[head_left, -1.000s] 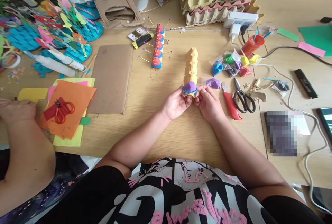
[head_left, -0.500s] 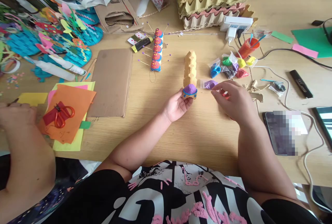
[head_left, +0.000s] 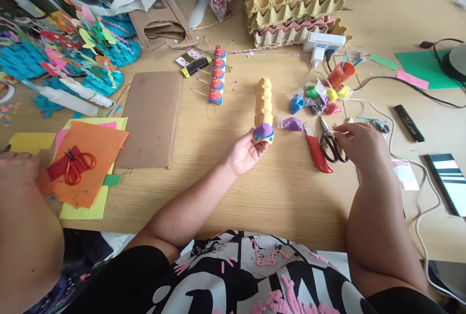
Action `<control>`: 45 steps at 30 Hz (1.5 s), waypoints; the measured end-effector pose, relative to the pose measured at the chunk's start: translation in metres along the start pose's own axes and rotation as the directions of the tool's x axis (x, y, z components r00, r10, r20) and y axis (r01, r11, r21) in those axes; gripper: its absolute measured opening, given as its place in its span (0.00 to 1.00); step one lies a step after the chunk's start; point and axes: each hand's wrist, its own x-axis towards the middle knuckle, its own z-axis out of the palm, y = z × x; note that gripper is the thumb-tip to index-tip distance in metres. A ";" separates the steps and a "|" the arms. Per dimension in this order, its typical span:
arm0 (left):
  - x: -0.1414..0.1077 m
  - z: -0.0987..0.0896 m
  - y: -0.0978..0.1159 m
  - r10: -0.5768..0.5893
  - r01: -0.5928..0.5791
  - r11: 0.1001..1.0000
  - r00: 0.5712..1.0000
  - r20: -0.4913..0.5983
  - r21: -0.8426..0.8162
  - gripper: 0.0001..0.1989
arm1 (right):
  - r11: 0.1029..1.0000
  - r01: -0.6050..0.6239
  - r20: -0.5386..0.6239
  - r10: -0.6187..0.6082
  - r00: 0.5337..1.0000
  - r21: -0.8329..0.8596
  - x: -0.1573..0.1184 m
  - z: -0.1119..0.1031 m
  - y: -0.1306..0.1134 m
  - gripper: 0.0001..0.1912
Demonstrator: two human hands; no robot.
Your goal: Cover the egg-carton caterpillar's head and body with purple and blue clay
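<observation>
My left hand [head_left: 244, 155] grips the near end of a yellow egg-carton strip [head_left: 263, 100], which points away from me. That end carries purple clay [head_left: 264, 130] edged with a blue strand and blue dots. Over at the right, my right hand [head_left: 362, 145] hovers by black-handled scissors [head_left: 330, 146], fingers bent together; whether anything is between them is hidden. A red-handled craft knife [head_left: 317, 151] lies left of the scissors. Close to the strip is a bag of purple clay [head_left: 291, 123]. A painted red and blue carton caterpillar [head_left: 217, 76] with pin-like legs stands farther back.
Several bags of coloured clay [head_left: 316, 103] lie behind the knife, near an orange cup [head_left: 340, 76]. Stacked egg trays [head_left: 291, 8] and a power strip [head_left: 325, 41] stand at the back. Cardboard [head_left: 151, 120] and orange paper [head_left: 87, 158] lie left, beside another person's arm [head_left: 25, 217].
My right hand has moved right, away from the purple clay bag, uncovering the craft knife and scissors. It now covers the cardboard scraps. My left hand still holds the strip.
</observation>
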 end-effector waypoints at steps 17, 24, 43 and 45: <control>-0.010 0.013 0.004 -0.041 0.041 0.999 0.999 -0.031 -0.008 0.15 | 0.799 -0.064 0.195 0.223 0.955 -0.598 0.116 -0.011 0.057 0.17; -0.011 0.014 0.004 -0.038 0.038 0.999 0.999 -0.001 0.008 0.18 | 0.860 -0.027 0.172 0.132 0.976 -0.510 0.123 -0.021 0.046 0.07; -0.009 0.008 0.006 0.004 -0.005 1.000 0.999 0.053 0.012 0.16 | 0.106 -0.153 0.176 -0.262 0.949 0.982 -0.016 0.052 -0.089 0.20; -0.009 0.008 0.007 0.002 -0.002 1.000 0.999 0.053 0.013 0.17 | 0.219 -0.115 0.163 -0.215 0.963 0.969 -0.025 0.056 -0.085 0.19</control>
